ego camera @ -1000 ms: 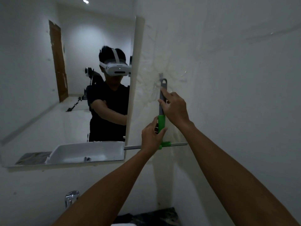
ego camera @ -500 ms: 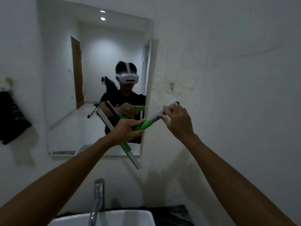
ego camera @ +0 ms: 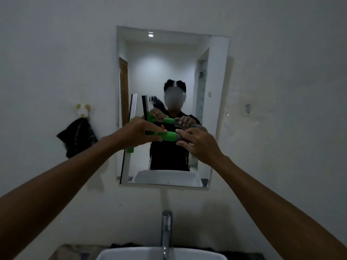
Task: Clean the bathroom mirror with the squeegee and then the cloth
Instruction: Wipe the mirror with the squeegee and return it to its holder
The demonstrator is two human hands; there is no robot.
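1. Since 0.5 s ago, the squeegee (ego camera: 168, 136) has been swung level, its blade now upright along the mirror (ego camera: 169, 59) left edge.
2. The green handle is gripped by the left hand (ego camera: 138, 133); the grey end is pinched by the right hand (ego camera: 197, 143).
3. The blade should be pressed flat and drawn across steadily in 1 pass.
4. The cloth (ego camera: 78, 136) is hung on a wall hook, left of the mirror.

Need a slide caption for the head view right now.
Both hands, left and right, hold the squeegee with its blade upright at the mirror's left edge.
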